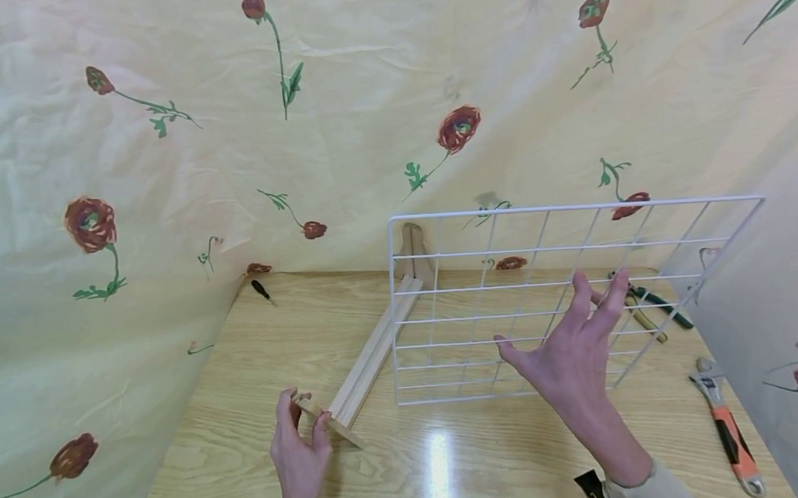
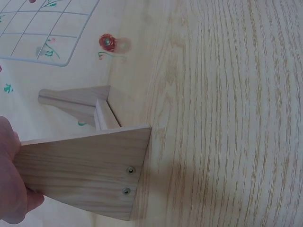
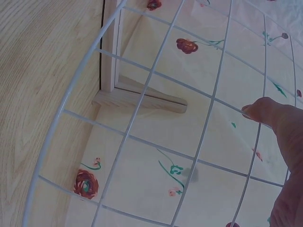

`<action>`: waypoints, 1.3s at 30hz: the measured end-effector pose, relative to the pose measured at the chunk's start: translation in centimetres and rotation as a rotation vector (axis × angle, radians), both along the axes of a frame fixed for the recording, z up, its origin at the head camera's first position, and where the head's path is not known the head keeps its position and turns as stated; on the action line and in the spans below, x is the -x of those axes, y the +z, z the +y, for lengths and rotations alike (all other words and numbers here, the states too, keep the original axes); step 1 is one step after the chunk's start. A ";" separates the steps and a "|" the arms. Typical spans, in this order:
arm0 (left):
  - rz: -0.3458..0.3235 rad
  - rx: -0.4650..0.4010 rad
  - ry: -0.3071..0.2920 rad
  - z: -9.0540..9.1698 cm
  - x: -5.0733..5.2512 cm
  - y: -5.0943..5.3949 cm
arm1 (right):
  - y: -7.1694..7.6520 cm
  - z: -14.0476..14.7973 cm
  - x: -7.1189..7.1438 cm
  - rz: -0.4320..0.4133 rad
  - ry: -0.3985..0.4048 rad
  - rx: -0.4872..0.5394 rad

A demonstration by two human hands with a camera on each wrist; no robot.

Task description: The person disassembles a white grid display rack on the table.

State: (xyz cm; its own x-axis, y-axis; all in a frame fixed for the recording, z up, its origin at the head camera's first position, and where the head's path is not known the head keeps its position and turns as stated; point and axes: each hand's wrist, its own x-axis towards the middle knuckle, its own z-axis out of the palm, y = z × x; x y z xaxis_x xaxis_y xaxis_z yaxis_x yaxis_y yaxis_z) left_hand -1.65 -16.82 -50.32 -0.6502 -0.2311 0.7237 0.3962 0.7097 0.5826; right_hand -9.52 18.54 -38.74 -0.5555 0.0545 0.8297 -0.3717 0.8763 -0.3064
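A wooden stand lies on the table: a long grooved bar [image 1: 377,352] joins a near end piece [image 1: 346,432] to a far end piece [image 1: 412,248]. My left hand [image 1: 300,457] grips the narrow end of the near piece between thumb and fingers. Two screw heads show on that piece's outer face in the left wrist view. With my right hand [image 1: 570,360] I hold a white wire grid [image 1: 573,207], raised and tilted to the right of the bar. The fingers spread across its wires, and the thumb [image 3: 265,109] touches a wire in the right wrist view.
An adjustable wrench [image 1: 734,438] with orange and black handle lies along the table's right side. Pliers with dark green handles [image 1: 669,311] and a yellow-handled tool [image 1: 647,322] lie behind the grid. A black-handled screwdriver [image 1: 260,289] is at the back left. Flowered cloth [image 1: 364,93] hangs behind.
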 end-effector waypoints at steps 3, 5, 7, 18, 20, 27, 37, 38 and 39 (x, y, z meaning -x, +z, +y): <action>0.012 0.005 0.003 0.0 0.0 -0.1 | 0.0 0.1 -0.1 -0.006 0.003 0.002; 0.014 0.004 0.004 0.0 0.0 -0.1 | -0.1 0.1 -0.1 -0.009 0.004 0.001; 0.012 0.004 0.007 0.0 0.0 -0.1 | -0.1 0.1 -0.1 -0.013 0.008 0.002; 0.008 -0.020 0.000 0.1 -0.3 0.1 | -0.1 0.0 -0.1 -0.030 0.010 -0.007; 0.020 -0.017 -0.002 0.1 -0.2 0.0 | -0.1 0.0 -0.1 -0.023 0.009 -0.010; 0.042 -0.016 0.008 0.0 -0.2 -0.3 | -0.2 0.0 -0.1 -0.021 0.011 -0.008; -0.008 -0.015 0.040 0.2 -0.8 -0.1 | -0.3 0.0 -0.2 -0.041 -0.002 -0.002; -0.006 -0.015 0.040 0.2 -0.9 -0.1 | -0.3 0.0 -0.2 -0.042 -0.003 -0.002; -0.008 -0.020 0.038 0.2 -0.9 -0.1 | -0.3 0.0 -0.3 -0.042 -0.004 -0.001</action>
State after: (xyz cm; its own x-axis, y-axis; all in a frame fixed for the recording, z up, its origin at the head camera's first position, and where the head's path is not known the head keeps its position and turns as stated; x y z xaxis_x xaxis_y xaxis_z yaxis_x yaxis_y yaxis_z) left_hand -0.78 -16.59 -50.44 -0.6464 -0.2705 0.7134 0.3643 0.7121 0.6002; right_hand -9.26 18.51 -39.01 -0.5898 0.0560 0.8056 -0.3547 0.8782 -0.3208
